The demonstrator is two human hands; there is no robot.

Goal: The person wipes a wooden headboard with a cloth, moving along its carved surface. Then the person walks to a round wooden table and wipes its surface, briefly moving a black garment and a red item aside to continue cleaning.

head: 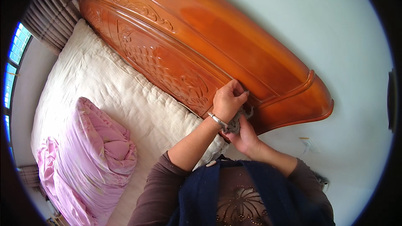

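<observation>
A crumpled grey cloth (235,125) is bunched in my right hand (246,136), which is turned palm up just off the headboard's lower right end. Above it, my left hand (227,99) is curled with thumb and fingers close together, in front of the headboard; whether it pinches part of the cloth is hidden. A silver bangle (217,120) circles the left wrist. The glossy carved wooden headboard (201,37) runs diagonally behind both hands, with scrollwork and a scale pattern in its panels.
A cream quilted cover (150,113) lies over the bed along the headboard. On it rests a rolled pink quilt (94,150). A gathered curtain (51,12) hangs by the window (11,78). At right, the pale wall (339,53) carries an outlet with a plug (309,144).
</observation>
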